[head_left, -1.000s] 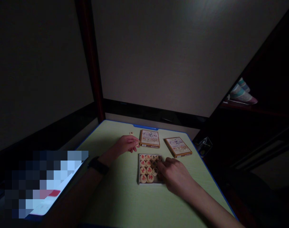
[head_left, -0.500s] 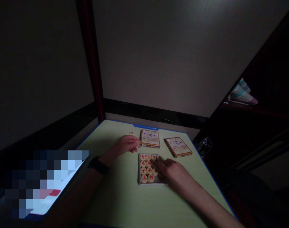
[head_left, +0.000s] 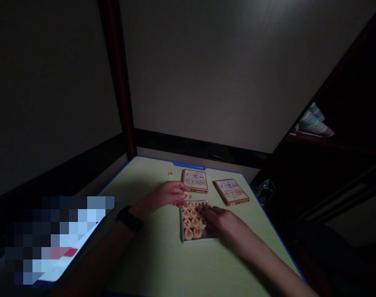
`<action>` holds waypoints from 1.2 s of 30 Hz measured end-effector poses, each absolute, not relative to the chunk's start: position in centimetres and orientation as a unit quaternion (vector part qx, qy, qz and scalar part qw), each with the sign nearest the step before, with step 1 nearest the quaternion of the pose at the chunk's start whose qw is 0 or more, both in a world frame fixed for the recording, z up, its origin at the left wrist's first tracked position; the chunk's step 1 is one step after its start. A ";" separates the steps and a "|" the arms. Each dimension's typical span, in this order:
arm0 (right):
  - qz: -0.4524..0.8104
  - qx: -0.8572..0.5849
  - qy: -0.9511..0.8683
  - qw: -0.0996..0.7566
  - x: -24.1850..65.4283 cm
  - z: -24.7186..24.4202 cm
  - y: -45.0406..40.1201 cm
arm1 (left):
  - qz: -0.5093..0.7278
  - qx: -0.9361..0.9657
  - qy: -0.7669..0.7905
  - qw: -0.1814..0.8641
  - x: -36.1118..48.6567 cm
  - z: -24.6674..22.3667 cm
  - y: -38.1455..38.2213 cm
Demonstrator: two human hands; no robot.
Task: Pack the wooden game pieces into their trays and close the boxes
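A shallow open box [head_left: 182, 231] on the table holds rows of round Chinese chess pieces [head_left: 194, 223] with red or black characters. My left hand [head_left: 172, 194] is at the box's far left corner, its fingers closed on a pale xiangqi piece [head_left: 186, 195]. Over the right side of the box, my right hand [head_left: 220, 220] has its fingers bent down among the pieces; its fingertips and whatever they grip are hidden. One loose chess piece [head_left: 170, 174] lies near the table's far edge.
Two flat printed boxes [head_left: 195, 180] [head_left: 231, 192] lie beyond the open box. The green table [head_left: 157, 255] has a blue rim and stands against a wall. A bright, pixelated screen [head_left: 61, 255] is at left; shoes [head_left: 316, 121] sit on a shelf at right.
My left hand has moved right and toward me, bringing the piece to the open box's far edge. My right hand has stayed over the box's right side.
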State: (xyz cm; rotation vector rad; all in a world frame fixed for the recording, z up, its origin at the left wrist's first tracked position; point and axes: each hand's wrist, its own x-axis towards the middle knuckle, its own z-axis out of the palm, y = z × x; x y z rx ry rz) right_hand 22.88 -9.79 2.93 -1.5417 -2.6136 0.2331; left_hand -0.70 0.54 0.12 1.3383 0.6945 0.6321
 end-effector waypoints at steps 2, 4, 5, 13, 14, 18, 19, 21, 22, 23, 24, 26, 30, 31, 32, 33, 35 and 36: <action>0.094 -0.500 -0.856 0.093 23.4 3.2 -9.7 | 0.272 0.593 0.302 0.695 -0.5 0.1 0.3; 0.099 -0.496 -0.849 0.155 23.7 3.2 -9.5 | 0.262 0.606 0.297 0.690 -0.1 0.2 0.0; 0.098 -0.491 -0.844 0.193 23.7 3.1 -9.5 | 0.258 0.620 0.295 0.680 0.1 0.3 -0.2; 0.055 -0.398 -0.838 0.370 22.3 0.6 -9.3 | 0.209 0.670 0.269 0.660 1.9 0.3 -1.8; 0.050 -0.394 -0.841 0.368 22.2 0.4 -9.3 | 0.204 0.670 0.266 0.662 2.0 0.3 -1.9; 0.059 -0.376 -0.849 0.367 22.1 0.6 -9.4 | 0.202 0.665 0.252 0.674 1.8 0.6 -2.2; 0.069 -0.368 -0.850 0.372 22.1 0.7 -9.3 | 0.203 0.665 0.248 0.675 1.8 0.7 -2.2; 0.086 -0.352 -0.849 0.384 22.1 0.7 -9.3 | 0.198 0.668 0.239 0.677 1.7 0.7 -2.1; 0.087 -0.348 -0.848 0.391 22.1 0.7 -9.3 | 0.194 0.670 0.236 0.677 1.7 0.7 -2.0; 0.081 -0.347 -0.845 0.398 22.0 0.6 -9.3 | 0.190 0.671 0.235 0.678 1.7 0.7 -2.0; 0.070 -0.351 -0.842 0.403 22.0 0.4 -9.3 | 0.190 0.670 0.237 0.678 1.7 0.7 -2.0; 0.044 -0.365 -0.835 0.410 21.9 0.1 -9.3 | 0.194 0.667 0.248 0.675 1.8 0.6 -2.0; 0.040 -0.381 -0.832 0.400 21.8 0.0 -9.4 | 0.209 0.658 0.254 0.677 2.0 0.5 -2.0; 0.050 -0.372 -0.838 0.396 21.8 0.1 -9.4 | 0.210 0.656 0.251 0.681 2.0 0.4 -1.9; 0.060 -0.357 -0.846 0.392 21.8 0.3 -9.3 | 0.209 0.654 0.247 0.684 2.0 0.3 -1.9; 0.068 -0.340 -0.855 0.387 21.8 0.4 -9.3 | 0.207 0.654 0.243 0.686 2.0 0.3 -1.8; 0.076 -0.314 -0.867 0.378 21.9 0.7 -9.2 | 0.203 0.656 0.240 0.686 1.8 0.1 -1.7; 0.073 -0.311 -0.869 0.378 22.0 0.7 -9.1 | 0.203 0.658 0.238 0.686 1.8 0.1 -1.6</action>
